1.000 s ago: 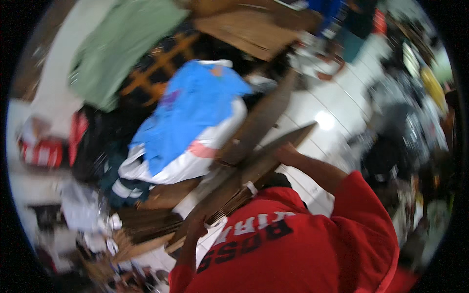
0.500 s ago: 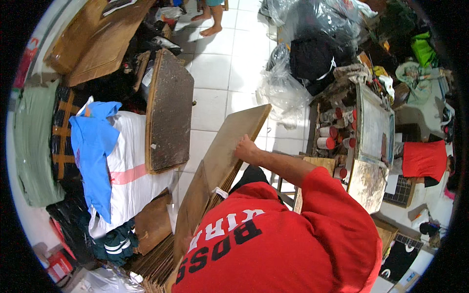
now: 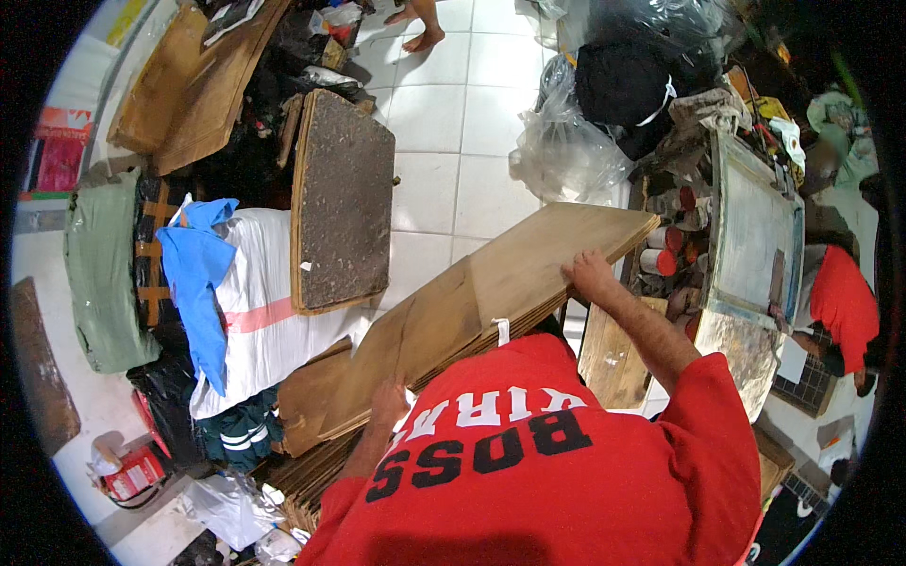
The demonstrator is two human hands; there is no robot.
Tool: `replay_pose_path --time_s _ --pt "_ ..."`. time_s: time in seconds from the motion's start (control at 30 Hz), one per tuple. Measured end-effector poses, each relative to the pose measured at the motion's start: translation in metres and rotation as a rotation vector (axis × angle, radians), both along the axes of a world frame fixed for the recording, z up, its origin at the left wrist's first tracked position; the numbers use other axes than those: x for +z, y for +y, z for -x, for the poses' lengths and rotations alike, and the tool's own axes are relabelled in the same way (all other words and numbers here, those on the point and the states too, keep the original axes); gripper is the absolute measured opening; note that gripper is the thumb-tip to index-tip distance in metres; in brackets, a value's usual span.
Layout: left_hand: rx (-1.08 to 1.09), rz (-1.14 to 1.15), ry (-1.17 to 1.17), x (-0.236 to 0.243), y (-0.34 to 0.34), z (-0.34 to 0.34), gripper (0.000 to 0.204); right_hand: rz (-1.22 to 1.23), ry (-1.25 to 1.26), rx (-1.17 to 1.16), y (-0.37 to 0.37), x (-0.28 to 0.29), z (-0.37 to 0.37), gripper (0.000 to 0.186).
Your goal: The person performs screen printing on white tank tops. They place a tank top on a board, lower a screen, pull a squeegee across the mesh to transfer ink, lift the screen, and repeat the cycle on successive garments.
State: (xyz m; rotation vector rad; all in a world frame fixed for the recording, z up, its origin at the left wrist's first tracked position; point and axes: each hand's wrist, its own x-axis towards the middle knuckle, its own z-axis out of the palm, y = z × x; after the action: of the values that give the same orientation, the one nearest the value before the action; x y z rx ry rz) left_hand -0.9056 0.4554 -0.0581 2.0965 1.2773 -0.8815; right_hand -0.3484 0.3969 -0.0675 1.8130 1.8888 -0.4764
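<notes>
Brown, likely stiff and heavy: best to hold the long boards (image 3: 528, 255), just in front of the red shirt (image 3: 604, 472), near both ends. Gripped at one edge by the right hand (image 3: 592, 274); can't tell about the left hand (image 3: 385, 407).

Cramped workshop that doubles as storage, by the look of it; exact trade unclear. White tile floor (image 3: 425, 189), upper centre, hemmed in by materials. Long, worn brown boards (image 3: 453, 307) stacked across the centre; dark speckled boards (image 3: 344, 203) left of them; brown panels (image 3: 208, 94) leaning, upper left. Right of centre: pale framed panel (image 3: 760, 255), scuffed, with red-topped containers (image 3: 658, 262) crowded beside it. Textiles and wrapped goods in bulk: white sack (image 3: 250, 354) under blue cloth (image 3: 198, 292), left; green bundle (image 3: 109, 269), far left; clear plastic bags (image 3: 566, 151) and black cloth (image 3: 618, 90), upper right.
</notes>
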Motion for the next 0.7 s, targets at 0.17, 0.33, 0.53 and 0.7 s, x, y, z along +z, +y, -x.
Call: replay_pose_path --time_s 0.17,0.33,0.53,0.7 --pt "-0.112 -0.007 -0.027 0.007 0.011 0.011 0.064 -0.129 0.016 -0.047 -0.011 -0.010 0.010 0.021" --pt "-0.177 -0.125 -0.164 -0.044 -0.006 0.076 0.054 -0.139 0.001 -0.053 -0.027 -0.017 0.047 0.015" --pt "-0.240 -0.037 -0.105 -0.064 -0.023 0.178 0.047 -0.071 -0.075 -0.040 -0.072 -0.021 0.145 0.016" --pt "-0.248 0.038 -0.204 -0.038 -0.018 0.259 0.056 -0.196 0.030 -0.171 -0.121 -0.016 0.248 0.015"
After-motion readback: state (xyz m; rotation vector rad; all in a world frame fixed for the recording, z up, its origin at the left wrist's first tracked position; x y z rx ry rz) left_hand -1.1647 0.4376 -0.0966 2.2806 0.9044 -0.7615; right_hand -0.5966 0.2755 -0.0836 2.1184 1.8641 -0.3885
